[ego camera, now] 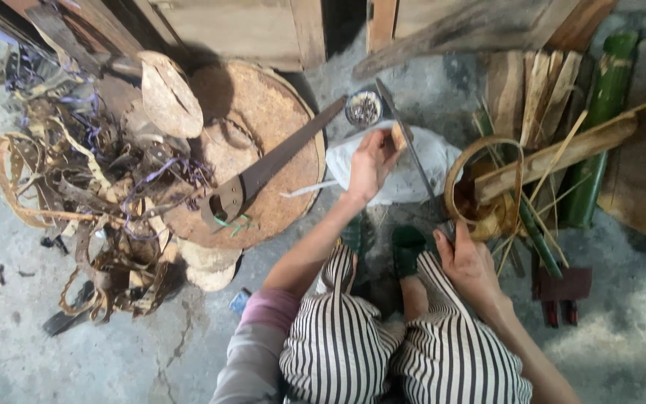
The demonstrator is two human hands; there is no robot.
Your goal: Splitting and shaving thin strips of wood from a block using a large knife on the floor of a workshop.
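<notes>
Left hand (371, 161): closed on a small tan block (398, 137), pressed against the long dark blade (407, 146); what the block is made of cannot be told. Right hand (469, 262): closed around the blade's lower end, the handle hidden in the grip. Blade: slants over a white cloth (428, 161), tip near a small round tin (364, 108). Handsaw (263, 172): on a rusty round disc (263, 127). Green bamboo pole (600, 120): top cut off by frame edge.
</notes>
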